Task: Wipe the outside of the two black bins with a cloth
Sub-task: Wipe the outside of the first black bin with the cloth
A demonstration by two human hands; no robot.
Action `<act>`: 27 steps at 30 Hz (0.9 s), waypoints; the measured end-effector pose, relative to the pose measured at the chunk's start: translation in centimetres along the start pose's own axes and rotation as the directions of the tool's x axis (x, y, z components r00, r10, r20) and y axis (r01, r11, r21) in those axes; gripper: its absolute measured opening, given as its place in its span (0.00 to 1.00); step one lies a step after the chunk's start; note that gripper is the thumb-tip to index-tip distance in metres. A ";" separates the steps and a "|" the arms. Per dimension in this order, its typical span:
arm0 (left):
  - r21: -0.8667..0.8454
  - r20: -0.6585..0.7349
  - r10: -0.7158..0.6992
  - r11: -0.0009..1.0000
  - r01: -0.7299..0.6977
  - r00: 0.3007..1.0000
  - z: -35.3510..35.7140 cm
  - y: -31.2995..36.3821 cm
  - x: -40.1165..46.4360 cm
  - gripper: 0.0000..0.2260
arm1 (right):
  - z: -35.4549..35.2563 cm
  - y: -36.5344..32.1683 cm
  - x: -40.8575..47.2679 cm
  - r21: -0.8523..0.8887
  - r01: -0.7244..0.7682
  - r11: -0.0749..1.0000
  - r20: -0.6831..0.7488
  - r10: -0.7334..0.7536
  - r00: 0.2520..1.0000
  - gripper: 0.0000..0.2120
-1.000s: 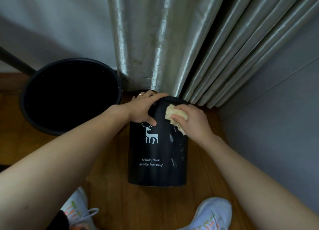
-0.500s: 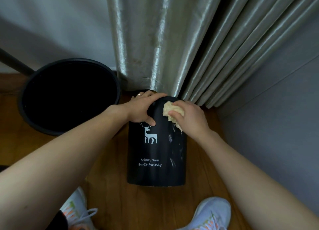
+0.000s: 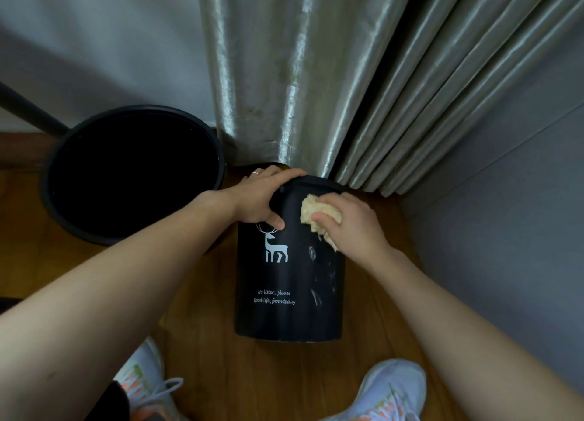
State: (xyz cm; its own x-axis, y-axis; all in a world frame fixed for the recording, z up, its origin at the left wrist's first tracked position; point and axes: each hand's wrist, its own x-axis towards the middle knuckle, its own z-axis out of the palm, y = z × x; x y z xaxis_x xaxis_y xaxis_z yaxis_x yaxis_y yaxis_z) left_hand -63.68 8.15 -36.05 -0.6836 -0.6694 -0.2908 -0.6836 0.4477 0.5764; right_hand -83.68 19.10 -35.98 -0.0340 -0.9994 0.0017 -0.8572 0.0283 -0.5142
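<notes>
A small black bin with a white deer on it stands on the wood floor, just in front of the shiny curtain. The left hand grips its top rim, fingers curled over the edge and thumb on the side. The right hand holds a bunched yellow cloth in curled fingers and presses it on the bin's upper side. A bigger black bin sits open to the left, close by. Two white shoes show below.
</notes>
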 end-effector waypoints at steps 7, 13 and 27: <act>-0.009 -0.005 0.007 1.000 -0.007 1.000 0.1 -0.1 -0.1 0.49 | -0.7 0.9 -1.2 -0.048 0.085 0.995 0.098 -0.080 0.992 0.14; -0.015 -0.004 0.006 1.000 -0.006 1.000 -0.1 -0.1 -0.1 0.49 | -0.1 0.6 -2.3 -0.007 0.090 0.996 0.077 -0.089 0.993 0.15; -0.030 -0.009 0.009 1.000 -0.009 1.000 -0.1 0.0 -0.2 0.49 | 0.5 0.1 -3.4 -0.076 0.075 0.994 0.019 -0.073 0.997 0.14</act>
State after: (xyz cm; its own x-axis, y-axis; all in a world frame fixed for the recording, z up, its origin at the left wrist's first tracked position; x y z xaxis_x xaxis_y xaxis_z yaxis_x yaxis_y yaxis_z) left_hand -63.51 8.17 -35.95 -0.6872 -0.6706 -0.2794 -0.6695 0.4355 0.6017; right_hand -83.39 22.46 -36.43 0.0390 -0.9990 0.0229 -0.8940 -0.0451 -0.4457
